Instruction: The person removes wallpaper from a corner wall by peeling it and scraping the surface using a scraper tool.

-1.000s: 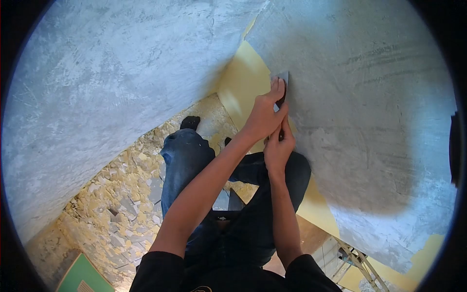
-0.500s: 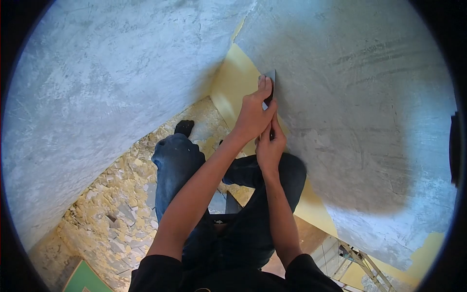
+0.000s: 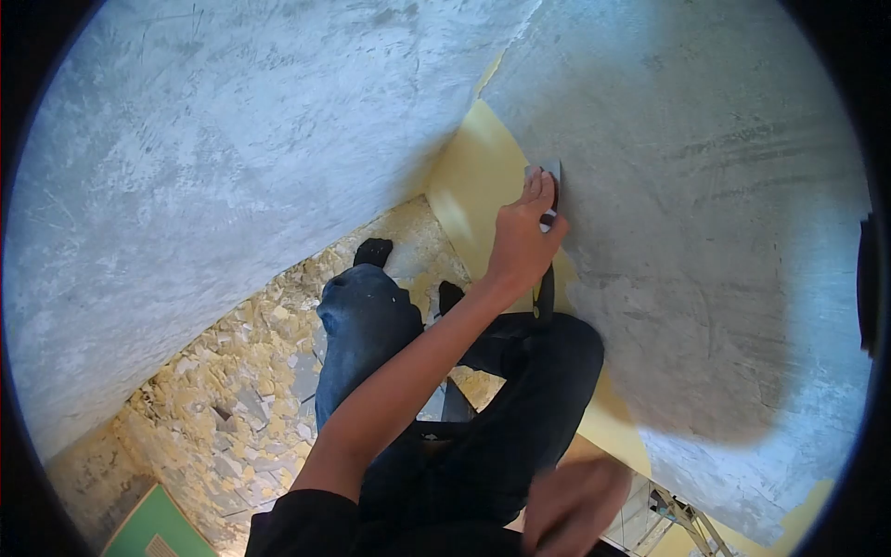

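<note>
My left hand [image 3: 527, 239] grips a scraper [image 3: 548, 218] near its blade, which lies against the right wall [image 3: 687, 232] at the edge of the yellow strip [image 3: 483, 153]. The scraper's dark handle points down toward my bent knee, with nothing else holding it. Close to my body at the lower right is my right hand [image 3: 577, 501], off the scraper and smeared by motion. Its fingers cannot be made out.
A grey, scraped left wall [image 3: 232, 139] meets the right wall in a corner. Yellow and grey flakes [image 3: 232, 408] cover the floor. A green board [image 3: 160, 524] lies at the lower left, a ladder [image 3: 691, 524] at the lower right.
My right hand has let go of the scraper's handle and moved down toward my body. My left hand stays on the scraper. The view has shifted a little.
</note>
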{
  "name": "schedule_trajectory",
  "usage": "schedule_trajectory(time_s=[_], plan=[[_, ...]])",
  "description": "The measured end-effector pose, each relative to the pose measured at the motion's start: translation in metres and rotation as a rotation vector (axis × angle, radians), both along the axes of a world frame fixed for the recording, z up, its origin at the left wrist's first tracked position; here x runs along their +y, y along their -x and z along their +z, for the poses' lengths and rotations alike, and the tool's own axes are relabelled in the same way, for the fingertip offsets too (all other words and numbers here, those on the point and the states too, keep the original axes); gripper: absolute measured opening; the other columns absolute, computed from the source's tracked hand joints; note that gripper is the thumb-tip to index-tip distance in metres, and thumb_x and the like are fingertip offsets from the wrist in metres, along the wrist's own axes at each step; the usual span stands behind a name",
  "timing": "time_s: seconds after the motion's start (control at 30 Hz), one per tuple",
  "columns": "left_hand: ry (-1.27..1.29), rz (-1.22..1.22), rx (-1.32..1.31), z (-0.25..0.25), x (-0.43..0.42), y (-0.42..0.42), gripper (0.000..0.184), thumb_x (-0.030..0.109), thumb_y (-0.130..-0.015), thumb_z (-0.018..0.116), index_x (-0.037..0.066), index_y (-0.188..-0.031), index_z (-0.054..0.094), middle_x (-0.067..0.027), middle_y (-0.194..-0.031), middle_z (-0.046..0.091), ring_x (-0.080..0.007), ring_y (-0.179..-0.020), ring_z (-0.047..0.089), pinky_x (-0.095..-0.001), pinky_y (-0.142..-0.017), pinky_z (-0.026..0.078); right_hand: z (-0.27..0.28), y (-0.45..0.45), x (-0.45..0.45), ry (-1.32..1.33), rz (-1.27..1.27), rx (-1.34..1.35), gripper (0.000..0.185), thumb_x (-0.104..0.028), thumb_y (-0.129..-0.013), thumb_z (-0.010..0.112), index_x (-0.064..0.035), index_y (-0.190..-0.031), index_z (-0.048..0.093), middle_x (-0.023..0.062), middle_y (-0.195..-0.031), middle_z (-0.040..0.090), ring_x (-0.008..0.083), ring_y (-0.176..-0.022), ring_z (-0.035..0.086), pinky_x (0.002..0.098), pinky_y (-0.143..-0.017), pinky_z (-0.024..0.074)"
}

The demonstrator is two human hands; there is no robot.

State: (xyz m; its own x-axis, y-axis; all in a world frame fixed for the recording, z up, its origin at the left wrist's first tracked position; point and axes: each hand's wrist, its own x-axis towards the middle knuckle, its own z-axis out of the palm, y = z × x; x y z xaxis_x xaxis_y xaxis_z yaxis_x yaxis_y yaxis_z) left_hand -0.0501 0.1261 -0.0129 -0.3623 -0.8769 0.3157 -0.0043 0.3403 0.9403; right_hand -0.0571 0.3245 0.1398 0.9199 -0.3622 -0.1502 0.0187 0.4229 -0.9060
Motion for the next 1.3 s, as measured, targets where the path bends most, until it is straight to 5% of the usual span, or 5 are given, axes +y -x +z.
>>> schedule_trajectory(time_s=[0.07, 0.3, 0.37, 0.63, 1.3], plan=[[0.008, 0.011, 0.02, 0.0, 0.001, 0.001, 0.051, -0.001, -0.078, 0.066, -0.01, -0.127, 0.056, -0.0318, -0.134, 0.049, -0.0347, -0.13, 0.047, -0.032, -0.09, 0.055, 0.012, -0.039, -0.002, 0.482, -0.341, -0.514, 0.013, -0.017, -0.097, 0.06, -0.0074, -0.1, 0.069, 0.0172, -0.107, 0.063, 0.0283, -0.08, 0.064, 0.0313, -0.066, 0.0521], [0.017, 0.031, -0.023, 0.003, 0.001, -0.006, 0.05, 0.001, -0.078, 0.067, -0.009, -0.126, 0.057, -0.031, -0.136, 0.049, -0.0354, -0.132, 0.047, -0.0325, -0.089, 0.055, 0.0, -0.053, 0.009, 0.599, -0.368, -0.725, 0.008, -0.012, -0.094, 0.063, -0.0103, -0.097, 0.07, 0.0117, -0.097, 0.061, 0.0198, -0.072, 0.059, 0.0274, -0.055, 0.0458], [-0.064, -0.012, 0.012, 0.003, 0.0, -0.006, 0.05, 0.002, -0.078, 0.067, -0.008, -0.126, 0.058, -0.0304, -0.136, 0.05, -0.036, -0.132, 0.047, -0.0352, -0.095, 0.052, 0.019, -0.049, 0.018, 0.53, -1.004, -0.553, 0.008, -0.009, -0.093, 0.062, -0.0098, -0.096, 0.07, 0.0094, -0.092, 0.059, 0.0183, -0.065, 0.056, 0.0278, -0.05, 0.0425], [0.036, -0.023, 0.017, 0.004, 0.003, -0.009, 0.051, 0.002, -0.075, 0.067, -0.008, -0.124, 0.058, -0.031, -0.134, 0.051, -0.0405, -0.128, 0.049, -0.0402, -0.099, 0.049, 0.043, -0.075, -0.004, 1.171, -1.811, -1.084, 0.008, -0.011, -0.092, 0.061, -0.0076, -0.1, 0.063, 0.0016, -0.089, 0.058, 0.0087, -0.055, 0.051, 0.0209, -0.043, 0.0363], [-0.019, -0.008, 0.054, 0.012, 0.003, -0.013, 0.049, 0.003, -0.076, 0.067, -0.005, -0.124, 0.059, -0.0276, -0.133, 0.054, -0.0418, -0.122, 0.053, -0.0422, -0.096, 0.05, -0.018, -0.109, 0.021, 0.977, -1.098, -0.544, 0.016, -0.02, -0.095, 0.06, -0.0063, -0.099, 0.066, 0.0103, -0.092, 0.062, 0.0187, -0.068, 0.058, 0.0294, -0.059, 0.0451]])
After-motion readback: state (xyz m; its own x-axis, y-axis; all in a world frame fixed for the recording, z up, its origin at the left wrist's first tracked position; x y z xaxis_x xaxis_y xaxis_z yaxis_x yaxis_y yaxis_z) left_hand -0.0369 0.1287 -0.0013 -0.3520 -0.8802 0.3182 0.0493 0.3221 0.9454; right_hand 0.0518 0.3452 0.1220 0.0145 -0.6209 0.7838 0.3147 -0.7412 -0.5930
